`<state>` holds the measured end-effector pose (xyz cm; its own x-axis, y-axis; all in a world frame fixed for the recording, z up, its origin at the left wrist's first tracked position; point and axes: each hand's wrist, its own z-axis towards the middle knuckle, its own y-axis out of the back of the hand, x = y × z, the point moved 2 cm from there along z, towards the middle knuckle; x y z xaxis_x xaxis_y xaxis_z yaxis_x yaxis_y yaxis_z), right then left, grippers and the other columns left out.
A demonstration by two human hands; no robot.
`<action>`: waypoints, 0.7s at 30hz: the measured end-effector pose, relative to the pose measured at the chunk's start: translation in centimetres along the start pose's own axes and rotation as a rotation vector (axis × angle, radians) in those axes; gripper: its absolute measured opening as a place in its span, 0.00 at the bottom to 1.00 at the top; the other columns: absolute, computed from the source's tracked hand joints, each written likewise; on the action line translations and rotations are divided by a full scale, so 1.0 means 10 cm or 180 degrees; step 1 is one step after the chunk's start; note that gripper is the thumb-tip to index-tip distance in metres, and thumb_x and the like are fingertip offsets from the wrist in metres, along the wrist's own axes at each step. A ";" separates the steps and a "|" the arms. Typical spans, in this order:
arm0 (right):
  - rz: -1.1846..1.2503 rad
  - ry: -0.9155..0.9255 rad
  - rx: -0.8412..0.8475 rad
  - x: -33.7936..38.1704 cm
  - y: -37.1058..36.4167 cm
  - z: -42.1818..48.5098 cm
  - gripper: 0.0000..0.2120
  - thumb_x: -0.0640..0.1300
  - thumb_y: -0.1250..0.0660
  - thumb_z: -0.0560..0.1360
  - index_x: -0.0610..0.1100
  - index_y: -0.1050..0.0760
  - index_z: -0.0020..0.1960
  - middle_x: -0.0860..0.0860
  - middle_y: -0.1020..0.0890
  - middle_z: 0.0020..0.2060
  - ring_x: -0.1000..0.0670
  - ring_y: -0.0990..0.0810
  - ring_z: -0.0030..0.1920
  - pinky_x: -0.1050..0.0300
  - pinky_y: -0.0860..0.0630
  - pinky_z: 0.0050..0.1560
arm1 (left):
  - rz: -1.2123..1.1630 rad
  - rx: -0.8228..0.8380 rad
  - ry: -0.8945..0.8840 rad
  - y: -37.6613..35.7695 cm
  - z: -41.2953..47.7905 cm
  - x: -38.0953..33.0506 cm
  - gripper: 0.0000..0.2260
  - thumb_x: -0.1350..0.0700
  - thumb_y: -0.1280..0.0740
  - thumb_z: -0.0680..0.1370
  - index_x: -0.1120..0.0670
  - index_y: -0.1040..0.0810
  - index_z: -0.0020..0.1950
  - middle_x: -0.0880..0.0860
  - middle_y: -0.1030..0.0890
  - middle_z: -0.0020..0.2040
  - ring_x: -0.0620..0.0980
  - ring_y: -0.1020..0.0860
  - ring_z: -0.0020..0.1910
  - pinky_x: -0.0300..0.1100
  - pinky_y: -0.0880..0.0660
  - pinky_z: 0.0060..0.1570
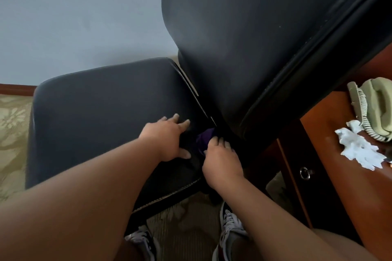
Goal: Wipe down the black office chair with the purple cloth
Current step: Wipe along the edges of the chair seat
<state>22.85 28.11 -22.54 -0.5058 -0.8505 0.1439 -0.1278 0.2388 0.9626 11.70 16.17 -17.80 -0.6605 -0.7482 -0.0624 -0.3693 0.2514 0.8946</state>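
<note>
The left hand (167,137) lies flat, fingers spread, on the black office chair (101,112) seat near its back edge. Just right of it, the purple cloth (203,139) sits in the gap under the backrest. The right hand (220,160) is nearer and grips it.

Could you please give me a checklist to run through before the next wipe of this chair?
1. purple cloth in right hand: ok, fingers curl over it.
2. Cloth at the gap between seat and backrest: ok.
3. left hand steadying the seat: ok, pressed flat.
4. Whether the backrest is wiped: cannot tell.
5. Cloth clean: cannot tell, mostly hidden.
</note>
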 end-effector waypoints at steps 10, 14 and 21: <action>0.0391 0.0292 -0.0092 -0.02 0.00 0.17 0.25 0.46 0.46 0.84 0.42 0.44 0.79 0.43 0.40 0.79 0.46 0.44 0.79 0.48 0.42 0.77 | -0.0225 0.0769 0.0420 -0.16 0.06 0.49 0.53 0.25 0.30 0.64 0.30 0.63 0.77 0.45 0.69 0.80 0.62 0.67 0.79 0.79 0.48 0.67; 0.0459 0.0201 -0.0171 0.15 0.03 0.45 0.23 0.46 0.44 0.83 0.42 0.40 0.76 0.42 0.37 0.77 0.44 0.41 0.78 0.46 0.39 0.75 | -0.0257 0.0765 0.0412 -0.20 0.08 0.49 0.53 0.26 0.30 0.66 0.30 0.63 0.78 0.45 0.70 0.80 0.62 0.68 0.79 0.80 0.48 0.67; 0.0445 0.0181 -0.0208 0.56 0.13 1.04 0.22 0.47 0.43 0.82 0.41 0.37 0.74 0.41 0.34 0.75 0.42 0.36 0.74 0.46 0.37 0.71 | -0.0182 0.0770 0.0400 -0.20 0.11 0.50 0.52 0.26 0.30 0.66 0.31 0.63 0.78 0.46 0.69 0.80 0.63 0.67 0.79 0.80 0.48 0.67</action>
<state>11.00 28.54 -22.82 -0.4656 -0.8367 0.2886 -0.0027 0.3274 0.9449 8.44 12.61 -20.44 -0.5534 -0.8319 -0.0408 -0.5590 0.3346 0.7587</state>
